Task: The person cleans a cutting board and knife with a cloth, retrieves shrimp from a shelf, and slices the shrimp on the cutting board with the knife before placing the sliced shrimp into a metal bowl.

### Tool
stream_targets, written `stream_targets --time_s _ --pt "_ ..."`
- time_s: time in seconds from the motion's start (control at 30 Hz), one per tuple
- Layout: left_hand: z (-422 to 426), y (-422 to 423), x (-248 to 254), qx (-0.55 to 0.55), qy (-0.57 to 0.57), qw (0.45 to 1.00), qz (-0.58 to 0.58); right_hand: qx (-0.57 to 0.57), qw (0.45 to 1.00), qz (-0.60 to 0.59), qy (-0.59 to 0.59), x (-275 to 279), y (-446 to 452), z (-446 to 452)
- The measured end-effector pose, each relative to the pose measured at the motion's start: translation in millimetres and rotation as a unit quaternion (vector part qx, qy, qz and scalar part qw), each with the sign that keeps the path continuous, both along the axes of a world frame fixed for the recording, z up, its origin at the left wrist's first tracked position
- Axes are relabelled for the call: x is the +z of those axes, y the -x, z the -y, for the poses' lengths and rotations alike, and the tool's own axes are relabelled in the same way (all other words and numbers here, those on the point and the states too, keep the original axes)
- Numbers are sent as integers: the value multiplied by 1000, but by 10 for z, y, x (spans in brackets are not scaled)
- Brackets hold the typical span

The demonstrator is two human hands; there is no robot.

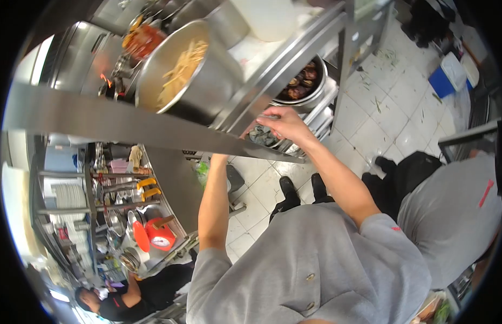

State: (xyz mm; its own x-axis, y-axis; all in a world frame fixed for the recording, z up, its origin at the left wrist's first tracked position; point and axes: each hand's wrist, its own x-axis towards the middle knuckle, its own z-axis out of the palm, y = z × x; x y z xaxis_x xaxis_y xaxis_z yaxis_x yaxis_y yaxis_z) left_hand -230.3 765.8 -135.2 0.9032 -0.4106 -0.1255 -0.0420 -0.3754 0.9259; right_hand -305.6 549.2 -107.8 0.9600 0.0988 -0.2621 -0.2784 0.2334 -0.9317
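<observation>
My right hand [286,125] reaches to the steel shelf, its thumb and fingers pinched together on something too small to make out. Just under it is a metal container with dark grey pieces [263,136]. My left hand [220,158] is mostly behind the steel rail [127,121]; its wrist shows below the rail, its fingers are hidden. Above the rail, a large steel pot [221,73] holds pale yellow strips [183,70]. To the right of it, a round pot of dark brown pieces [302,85] sits on a lower level.
A co-worker in grey [450,216] stands close at the right. Another person in black [154,291] works at the lower left, near a red scale [160,235]. A flame [105,81] burns at the upper left. A blue-and-white cooler [448,75] stands on the tiled floor.
</observation>
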Motion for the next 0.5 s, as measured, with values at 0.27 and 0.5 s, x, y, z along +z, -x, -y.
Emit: stream_targets --time_s 0.27,0.5 --pt "130 302 -10 18 -34 970 240 -52 998 2 -33 -196 -57 -146" --pt "165 477 238 92 54 974 201 -96 990 69 75 -340 -7 -175"
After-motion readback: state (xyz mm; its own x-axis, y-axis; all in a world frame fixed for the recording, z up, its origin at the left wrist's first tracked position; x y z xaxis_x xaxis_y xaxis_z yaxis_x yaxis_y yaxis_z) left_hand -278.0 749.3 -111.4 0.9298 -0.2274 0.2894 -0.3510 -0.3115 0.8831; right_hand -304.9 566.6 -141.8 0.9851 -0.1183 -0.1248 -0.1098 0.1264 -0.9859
